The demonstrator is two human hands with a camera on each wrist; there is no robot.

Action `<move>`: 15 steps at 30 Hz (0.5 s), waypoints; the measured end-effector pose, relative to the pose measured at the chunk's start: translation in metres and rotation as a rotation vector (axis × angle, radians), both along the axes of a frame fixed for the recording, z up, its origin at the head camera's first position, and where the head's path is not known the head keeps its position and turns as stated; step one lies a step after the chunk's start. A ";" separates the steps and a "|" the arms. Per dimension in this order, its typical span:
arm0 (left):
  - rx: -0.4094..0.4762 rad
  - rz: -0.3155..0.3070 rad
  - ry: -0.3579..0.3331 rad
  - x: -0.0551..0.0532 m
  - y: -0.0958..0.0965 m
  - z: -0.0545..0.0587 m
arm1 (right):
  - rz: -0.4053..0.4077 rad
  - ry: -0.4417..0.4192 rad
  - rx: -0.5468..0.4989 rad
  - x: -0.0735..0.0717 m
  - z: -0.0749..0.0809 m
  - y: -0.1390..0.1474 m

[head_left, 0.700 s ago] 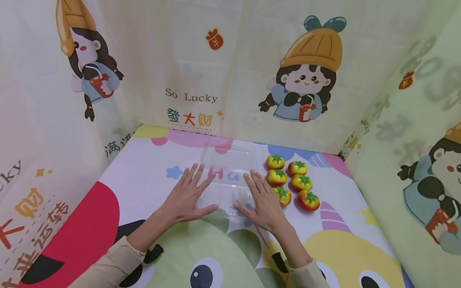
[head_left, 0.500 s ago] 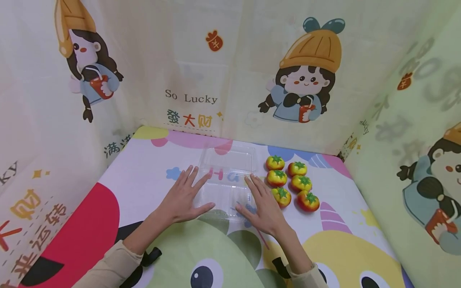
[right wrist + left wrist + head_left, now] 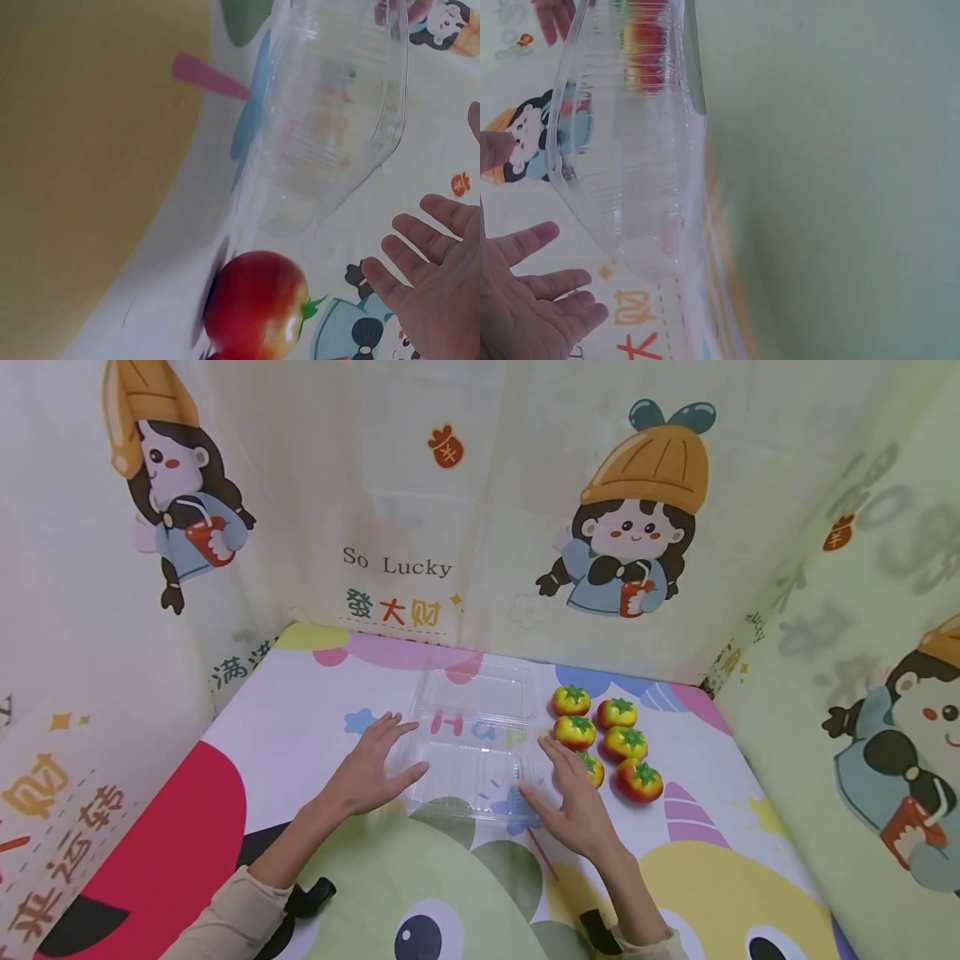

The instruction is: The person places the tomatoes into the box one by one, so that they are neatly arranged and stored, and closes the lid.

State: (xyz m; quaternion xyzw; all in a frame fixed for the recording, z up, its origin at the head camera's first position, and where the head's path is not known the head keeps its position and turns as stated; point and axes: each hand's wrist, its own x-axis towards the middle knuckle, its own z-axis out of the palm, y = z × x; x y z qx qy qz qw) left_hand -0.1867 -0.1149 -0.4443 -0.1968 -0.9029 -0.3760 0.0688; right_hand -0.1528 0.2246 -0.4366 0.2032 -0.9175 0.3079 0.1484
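Observation:
A clear plastic clamshell box (image 3: 457,772) rests on the table between my hands, its lid (image 3: 472,692) folded back and away from me. My left hand (image 3: 371,768) is at the box's left side, fingers relaxed and thumb spread. On the opposite side, my right hand (image 3: 576,802) hovers with fingers loosely extended, holding nothing. Both wrist views show the hands, left (image 3: 536,300) and right (image 3: 435,270), apart from the box wall. Several red-and-yellow persimmon-like fruits (image 3: 626,743) with green star-shaped tops stand in two columns to the right; my right fingers partly cover the nearest left one.
A printed cloth with cartoon shapes covers the table (image 3: 300,752). Pale curtains (image 3: 480,510) with cartoon figures enclose the back and both sides. A black strap (image 3: 311,897) shows at my left wrist, another (image 3: 600,933) at my right.
My hands have moved apart, the left one leftward and the right one rightward, away from over the box. The box and fruits stay where they were.

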 end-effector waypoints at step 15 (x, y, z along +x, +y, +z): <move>-0.089 -0.094 0.015 -0.023 -0.008 -0.011 | -0.014 0.051 -0.022 -0.013 -0.007 0.034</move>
